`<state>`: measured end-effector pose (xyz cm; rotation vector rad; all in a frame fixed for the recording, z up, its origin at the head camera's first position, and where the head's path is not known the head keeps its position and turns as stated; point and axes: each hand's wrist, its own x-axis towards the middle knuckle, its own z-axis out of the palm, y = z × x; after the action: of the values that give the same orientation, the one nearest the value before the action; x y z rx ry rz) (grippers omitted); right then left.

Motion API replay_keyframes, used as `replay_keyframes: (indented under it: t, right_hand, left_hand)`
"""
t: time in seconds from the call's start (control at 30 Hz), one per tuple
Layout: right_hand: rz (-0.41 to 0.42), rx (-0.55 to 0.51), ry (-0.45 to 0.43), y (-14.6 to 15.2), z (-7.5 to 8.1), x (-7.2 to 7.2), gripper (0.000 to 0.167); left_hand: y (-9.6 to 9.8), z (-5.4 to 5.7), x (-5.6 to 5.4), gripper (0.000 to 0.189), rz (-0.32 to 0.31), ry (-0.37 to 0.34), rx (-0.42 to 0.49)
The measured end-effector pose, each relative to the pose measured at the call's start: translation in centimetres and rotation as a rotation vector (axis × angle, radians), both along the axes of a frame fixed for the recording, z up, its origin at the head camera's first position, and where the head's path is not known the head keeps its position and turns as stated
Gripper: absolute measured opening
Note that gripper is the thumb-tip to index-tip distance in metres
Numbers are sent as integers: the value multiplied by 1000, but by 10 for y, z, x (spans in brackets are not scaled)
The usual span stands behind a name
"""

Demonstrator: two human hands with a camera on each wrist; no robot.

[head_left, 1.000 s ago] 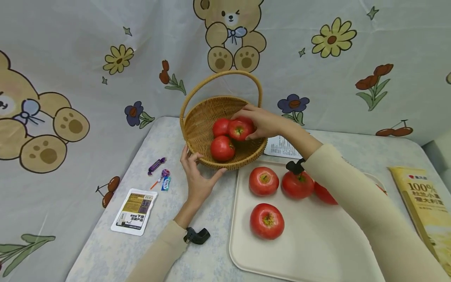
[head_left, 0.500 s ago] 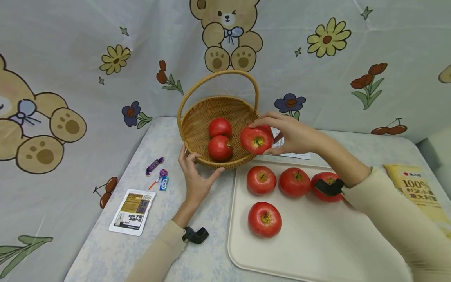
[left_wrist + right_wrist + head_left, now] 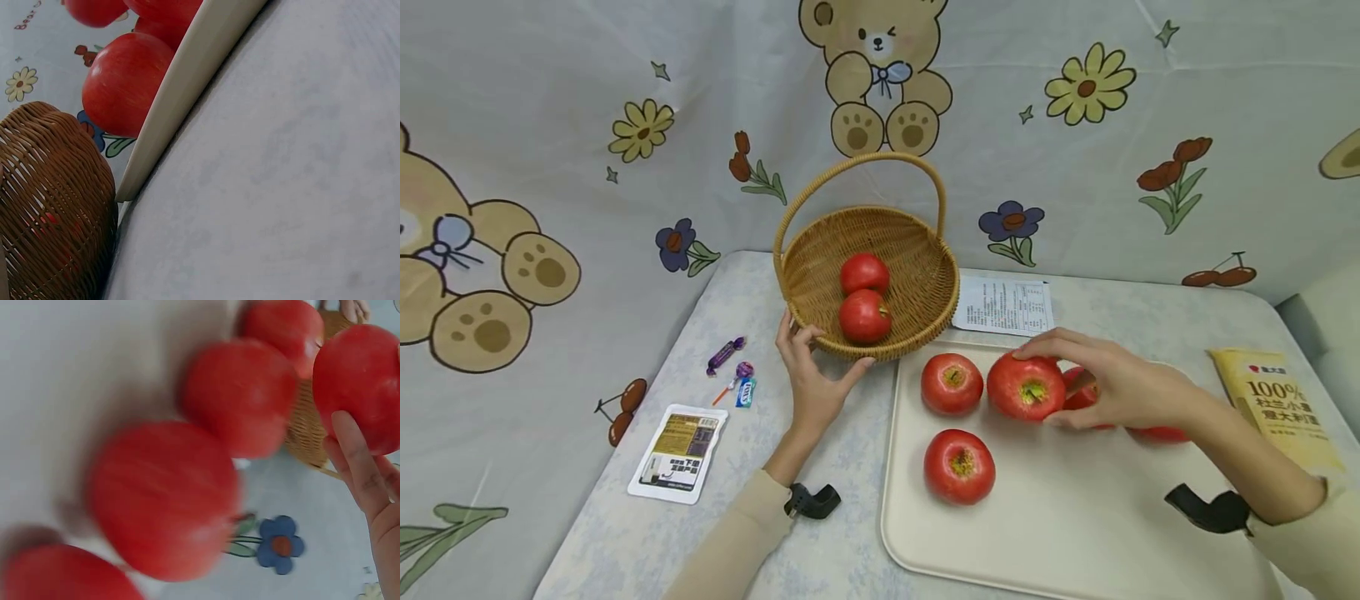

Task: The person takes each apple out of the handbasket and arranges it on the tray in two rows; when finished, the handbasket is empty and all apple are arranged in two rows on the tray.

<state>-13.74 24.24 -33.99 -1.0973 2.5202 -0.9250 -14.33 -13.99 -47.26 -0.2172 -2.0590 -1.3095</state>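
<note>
The wicker basket (image 3: 917, 250) leans toward me at the back, with two red apples (image 3: 864, 317) inside. My left hand (image 3: 815, 390) holds its front rim, fingers at the left and thumb at the front. Above the beige tray (image 3: 1060, 525), my right hand (image 3: 1123, 379) grips another red apple (image 3: 1024, 387) between fingers and thumb. Several red apples (image 3: 959, 467) rest on that tray, some partly hidden behind the right hand and its apple. In the right wrist view, the gripped apple (image 3: 357, 387) shows beside a row of tray apples (image 3: 165, 500).
A printed sheet (image 3: 1003, 306) lies behind the tray, and a yellow bag (image 3: 1273, 408) lies to its right. On the left are a white-edged packet (image 3: 677, 454), a purple-wrapped candy (image 3: 726, 356), a lollipop (image 3: 743, 371) and a small blue packet (image 3: 745, 392). A patterned cloth (image 3: 722, 92) hangs behind.
My right hand has lifted an apple out of the basket and carried it right and toward me, over the tray. My left hand stays on the basket rim.
</note>
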Motion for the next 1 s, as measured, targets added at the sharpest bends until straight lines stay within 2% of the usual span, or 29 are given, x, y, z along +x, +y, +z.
replay_keyframes:
  t: [0.2, 0.37, 0.53, 0.73, 0.97, 1.0]
  right_hand:
    - [-3, -60, -76, 14, -32, 29, 71]
    - [-3, -76, -163, 15, -47, 43, 67]
    - [-15, -58, -210, 16, -58, 49, 67]
    - [-34, -56, -210, 18, -67, 53, 66]
    - [-78, -41, -224, 22, -73, 56, 69]
    - [-82, -34, -229, 22, -72, 56, 69]
  left_hand:
    - [0, 2, 0, 77, 3, -17, 18]
    - [0, 2, 0, 75, 2, -21, 31]
    - [2, 0, 1, 74, -3, -24, 27]
    - [1, -1, 1, 74, -9, -15, 20]
    - [0, -1, -1, 73, -17, 2, 18]
    - [2, 2, 1, 73, -19, 3, 22]
